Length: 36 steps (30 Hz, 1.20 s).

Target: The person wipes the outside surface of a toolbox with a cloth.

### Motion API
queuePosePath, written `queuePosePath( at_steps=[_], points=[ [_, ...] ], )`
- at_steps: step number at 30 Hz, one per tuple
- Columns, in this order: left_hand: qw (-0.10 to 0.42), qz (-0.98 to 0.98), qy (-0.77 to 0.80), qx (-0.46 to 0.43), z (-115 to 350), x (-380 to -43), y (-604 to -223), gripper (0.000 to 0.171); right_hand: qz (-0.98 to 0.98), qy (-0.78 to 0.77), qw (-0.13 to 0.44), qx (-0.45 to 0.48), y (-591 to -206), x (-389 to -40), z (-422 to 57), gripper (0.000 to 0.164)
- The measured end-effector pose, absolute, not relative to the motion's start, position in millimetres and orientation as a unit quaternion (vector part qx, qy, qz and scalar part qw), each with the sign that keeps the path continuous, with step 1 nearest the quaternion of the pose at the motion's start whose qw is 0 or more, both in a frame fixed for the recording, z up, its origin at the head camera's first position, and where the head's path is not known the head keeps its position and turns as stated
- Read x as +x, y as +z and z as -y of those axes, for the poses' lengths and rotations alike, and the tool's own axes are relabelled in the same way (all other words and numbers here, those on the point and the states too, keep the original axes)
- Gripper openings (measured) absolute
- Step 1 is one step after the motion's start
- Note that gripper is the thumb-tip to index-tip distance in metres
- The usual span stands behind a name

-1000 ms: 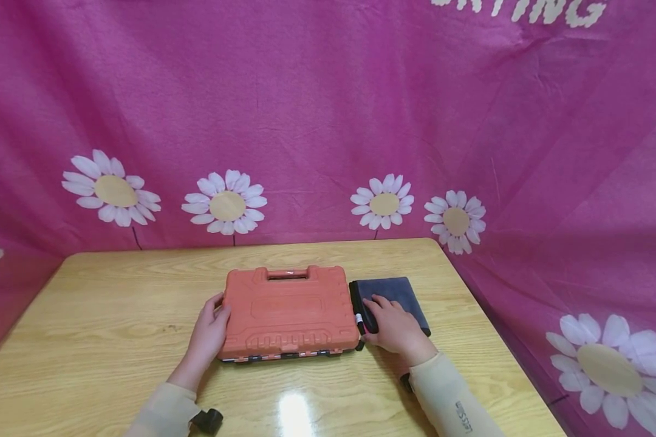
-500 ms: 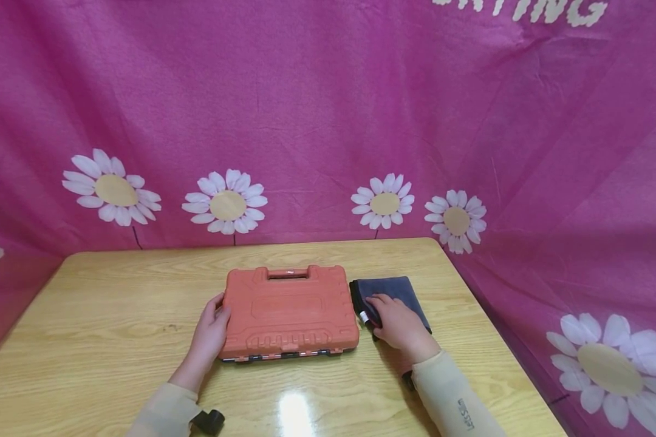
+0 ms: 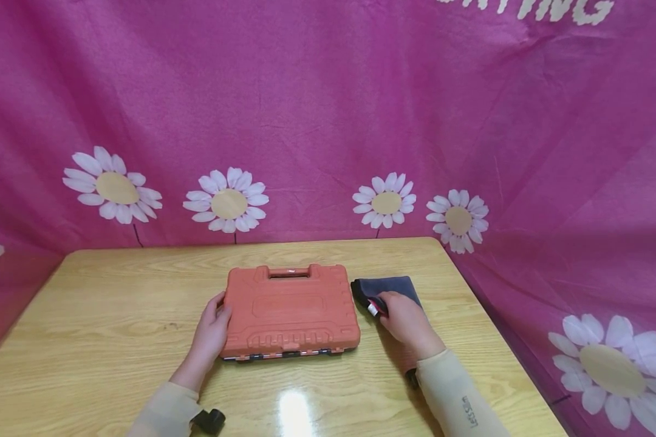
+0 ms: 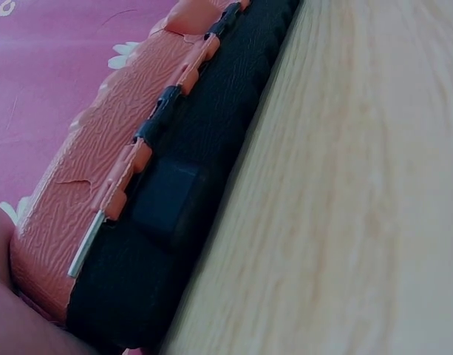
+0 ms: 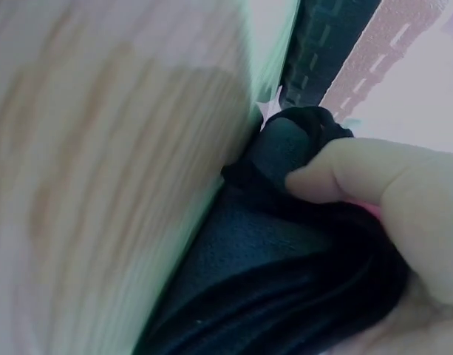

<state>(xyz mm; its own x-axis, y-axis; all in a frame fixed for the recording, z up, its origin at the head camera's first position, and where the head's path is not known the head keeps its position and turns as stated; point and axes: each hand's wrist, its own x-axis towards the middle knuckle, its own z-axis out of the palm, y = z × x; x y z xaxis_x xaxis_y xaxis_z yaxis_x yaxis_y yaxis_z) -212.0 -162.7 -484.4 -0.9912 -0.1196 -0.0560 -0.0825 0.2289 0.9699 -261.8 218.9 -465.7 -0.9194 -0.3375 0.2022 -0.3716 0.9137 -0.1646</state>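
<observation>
An orange tool case point(image 3: 292, 309) with a dark base lies on the wooden table, its carry handle away from me. My left hand point(image 3: 210, 331) holds its left side, thumb at the lid's edge; the left wrist view shows the hinged side point(image 4: 163, 118) with part of that hand at the lower left corner. Right of the case lies a folded dark grey-blue cloth point(image 3: 396, 285) with black edging and a small white tag. My right hand point(image 3: 410, 321) pinches its near left part. In the right wrist view, the thumb point(image 5: 352, 166) presses into the dark bunched folds point(image 5: 285, 237).
The wooden table point(image 3: 126, 328) runs back to a magenta curtain point(image 3: 306, 121) printed with white daisies. The curtain continues along the right side. Black wrist devices sit at both sleeves, the left one point(image 3: 210, 422) near the table's front.
My right hand has drawn back from the case's right edge and now pinches the cloth, lifting its near part into a fold. My left hand and the case have stayed put.
</observation>
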Motion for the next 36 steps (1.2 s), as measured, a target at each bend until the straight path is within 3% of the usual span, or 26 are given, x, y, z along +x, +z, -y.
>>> queuePosePath(
  at_steps=[9, 16, 21, 26, 32, 36],
  points=[
    [0.015, 0.781, -0.621, 0.067, 162, -212, -485, 0.051, 0.98, 0.109, 0.094, 0.136, -463, -266, -222, 0.02],
    [0.019, 0.772, -0.631, 0.069, 161, -211, -484, 0.051, 0.981, 0.144, 0.099, 0.088, -457, -265, -222, 0.031],
    [0.022, 0.767, -0.637, 0.07, 159, -212, -486, 0.05, 0.965, 0.202, 0.156, 0.067, -450, -265, -222, 0.025],
    [0.026, 0.765, -0.64, 0.072, 159, -212, -487, 0.05, 0.947, 0.248, 0.201, 0.039, -437, -266, -216, 0.03],
    [0.026, 0.76, -0.645, 0.075, 157, -213, -486, 0.05, 0.942, 0.27, 0.198, 0.032, -417, -267, -199, 0.041],
    [0.026, 0.76, -0.646, 0.075, 156, -213, -486, 0.051, 0.94, 0.267, 0.203, 0.059, -404, -269, -184, 0.037]
  ],
)
